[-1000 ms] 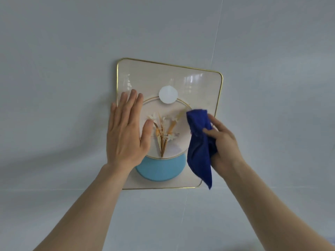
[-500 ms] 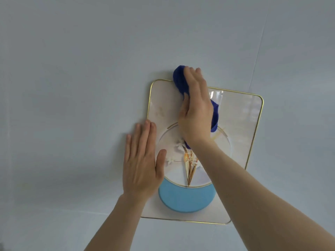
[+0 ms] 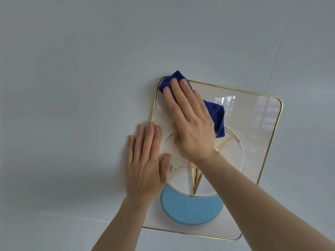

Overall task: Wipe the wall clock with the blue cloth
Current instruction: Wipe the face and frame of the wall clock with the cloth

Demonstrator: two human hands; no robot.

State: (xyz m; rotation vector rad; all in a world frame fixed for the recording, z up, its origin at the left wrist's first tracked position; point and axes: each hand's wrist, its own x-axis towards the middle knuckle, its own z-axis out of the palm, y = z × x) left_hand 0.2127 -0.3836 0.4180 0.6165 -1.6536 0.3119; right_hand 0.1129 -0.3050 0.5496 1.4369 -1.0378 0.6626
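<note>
The wall clock [image 3: 257,127] is a cream rounded square with a thin gold rim, a gold-ringed dial, gold hands and a light blue crescent at its bottom. It hangs on a pale grey wall. My right hand [image 3: 190,124] lies flat on the blue cloth [image 3: 215,113], pressing it against the clock's upper left corner. The cloth pokes out above my fingertips and to the right of my palm. My left hand [image 3: 145,163] rests flat, fingers together, across the clock's left edge, half on the wall.
The pale grey wall [image 3: 72,87] fills the view, with thin panel seams running down at the upper right and across below the clock.
My right hand carried the cloth from the clock's right side to its top edge, then slid left to the upper left corner. My left hand stays pressed on the left edge.
</note>
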